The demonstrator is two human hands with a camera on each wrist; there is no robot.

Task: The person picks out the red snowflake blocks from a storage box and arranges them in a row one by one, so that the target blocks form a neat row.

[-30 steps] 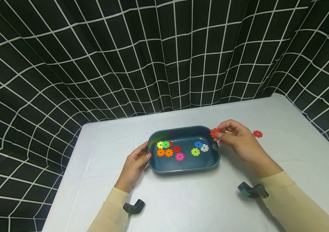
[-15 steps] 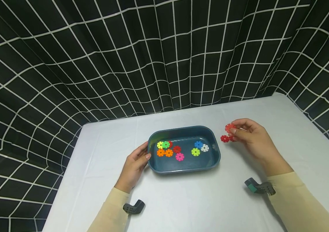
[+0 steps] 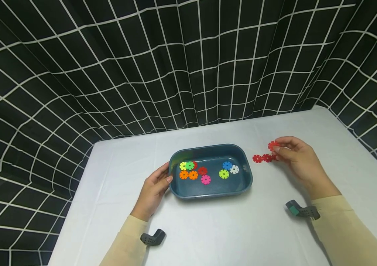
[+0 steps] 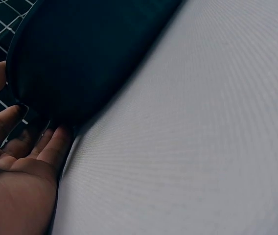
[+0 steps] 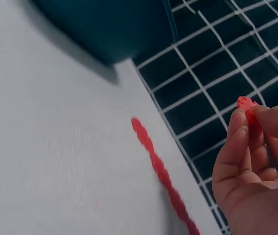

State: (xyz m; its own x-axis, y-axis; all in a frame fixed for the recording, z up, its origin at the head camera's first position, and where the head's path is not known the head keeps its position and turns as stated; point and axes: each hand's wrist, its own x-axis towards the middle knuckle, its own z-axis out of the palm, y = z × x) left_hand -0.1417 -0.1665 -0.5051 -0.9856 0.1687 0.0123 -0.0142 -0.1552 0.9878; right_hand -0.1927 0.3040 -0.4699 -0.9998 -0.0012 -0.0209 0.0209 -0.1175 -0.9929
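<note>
Lengthwise, the tray (image 3: pixel 213 189) runs sideways, left hand (image 3: pixel 154 187) gripping its left end, right hand (image 3: pixel 296 158) pinching a red disc (image 3: pixel 271 145).

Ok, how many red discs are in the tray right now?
2 visible in the tray: one red disc just behind the pink disc, and another partly hidden by the green disc. More could be hidden underneath.

One tray (image 3: pixel 215 194), ten discs (image 3: pixel 205 179) inside, at least three red discs (image 3: pixel 257 159) outside, two wrist cameras (image 3: pixel 151 240)
</note>
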